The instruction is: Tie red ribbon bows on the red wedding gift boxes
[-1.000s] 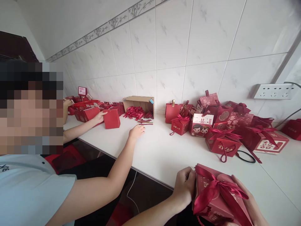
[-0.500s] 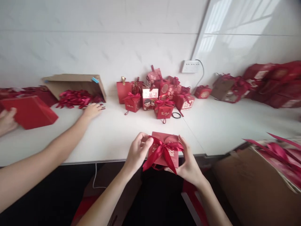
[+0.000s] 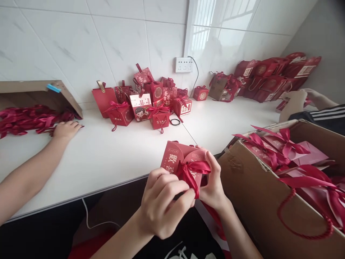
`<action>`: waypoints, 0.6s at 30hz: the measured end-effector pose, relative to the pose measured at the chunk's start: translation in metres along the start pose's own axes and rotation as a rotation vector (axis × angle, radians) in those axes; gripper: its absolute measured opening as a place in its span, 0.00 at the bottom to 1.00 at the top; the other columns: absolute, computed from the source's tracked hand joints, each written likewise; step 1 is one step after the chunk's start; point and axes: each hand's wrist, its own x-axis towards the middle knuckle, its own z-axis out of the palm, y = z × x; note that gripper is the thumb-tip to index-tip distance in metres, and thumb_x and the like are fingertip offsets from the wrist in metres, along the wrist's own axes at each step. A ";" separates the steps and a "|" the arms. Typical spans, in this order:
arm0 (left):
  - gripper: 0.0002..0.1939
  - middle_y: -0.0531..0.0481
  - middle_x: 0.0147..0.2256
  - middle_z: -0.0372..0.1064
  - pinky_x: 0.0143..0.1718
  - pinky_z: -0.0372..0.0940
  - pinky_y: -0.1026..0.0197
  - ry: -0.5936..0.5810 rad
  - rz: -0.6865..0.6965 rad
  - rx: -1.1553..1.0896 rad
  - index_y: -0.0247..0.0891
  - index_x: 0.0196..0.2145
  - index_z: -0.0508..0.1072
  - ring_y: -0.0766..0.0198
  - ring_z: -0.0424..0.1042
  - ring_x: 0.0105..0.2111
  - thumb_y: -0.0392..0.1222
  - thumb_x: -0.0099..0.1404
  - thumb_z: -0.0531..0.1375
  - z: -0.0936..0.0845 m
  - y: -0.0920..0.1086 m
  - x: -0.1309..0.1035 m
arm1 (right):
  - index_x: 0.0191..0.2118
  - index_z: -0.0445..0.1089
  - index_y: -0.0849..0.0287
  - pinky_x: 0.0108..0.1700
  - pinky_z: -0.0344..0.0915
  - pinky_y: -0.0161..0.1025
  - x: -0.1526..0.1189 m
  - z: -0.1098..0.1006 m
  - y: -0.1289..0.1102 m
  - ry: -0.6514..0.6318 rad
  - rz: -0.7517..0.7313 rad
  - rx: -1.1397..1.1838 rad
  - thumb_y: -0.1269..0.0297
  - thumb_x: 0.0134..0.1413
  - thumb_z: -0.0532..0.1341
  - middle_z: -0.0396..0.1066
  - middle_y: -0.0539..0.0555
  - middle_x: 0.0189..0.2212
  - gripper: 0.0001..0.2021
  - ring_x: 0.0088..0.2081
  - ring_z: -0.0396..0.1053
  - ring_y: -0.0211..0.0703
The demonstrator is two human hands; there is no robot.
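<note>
A small red gift box with gold characters is held up in front of me, tilted, near the table's front edge. My right hand grips its right side, with the thumb below and the fingers along the edge. Across its front is a satin ribbon bow. Curled over the lower front of the box, my left hand is closed on the ribbon's lower part; its fingertips are partly hidden.
Beside me on the right stands a cardboard carton with several ribboned boxes. Finished-looking gift boxes and a black ring sit on the white table. Another person's hand rests by a tipped carton of ribbons; another person's hands are at right.
My view has swung right, bringing more of the carton into sight. The gift box has turned and tilted, and my left hand has moved from its upper left corner down over the bow.
</note>
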 end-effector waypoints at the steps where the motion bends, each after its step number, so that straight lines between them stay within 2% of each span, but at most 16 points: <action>1: 0.03 0.51 0.27 0.69 0.36 0.65 0.57 0.000 0.007 -0.008 0.33 0.30 0.72 0.66 0.68 0.28 0.29 0.56 0.60 0.001 0.002 0.001 | 0.64 0.36 0.47 0.59 0.55 0.58 -0.001 -0.003 -0.001 0.009 0.006 -0.005 0.65 0.40 0.70 0.47 0.60 0.61 0.51 0.61 0.51 0.58; 14: 0.02 0.51 0.25 0.71 0.32 0.67 0.58 -0.040 0.076 -0.112 0.35 0.30 0.72 0.66 0.70 0.27 0.32 0.57 0.60 0.011 0.018 0.018 | 0.63 0.35 0.43 0.57 0.56 0.60 -0.014 -0.032 -0.018 0.095 0.089 -0.116 0.62 0.43 0.68 0.47 0.59 0.61 0.47 0.60 0.52 0.60; 18: 0.02 0.49 0.25 0.71 0.29 0.67 0.59 -0.028 0.094 -0.161 0.32 0.30 0.72 0.65 0.70 0.27 0.30 0.56 0.60 0.015 0.023 0.020 | 0.63 0.35 0.42 0.56 0.57 0.60 -0.017 -0.038 -0.020 0.114 0.096 -0.111 0.63 0.43 0.68 0.46 0.59 0.61 0.48 0.60 0.51 0.61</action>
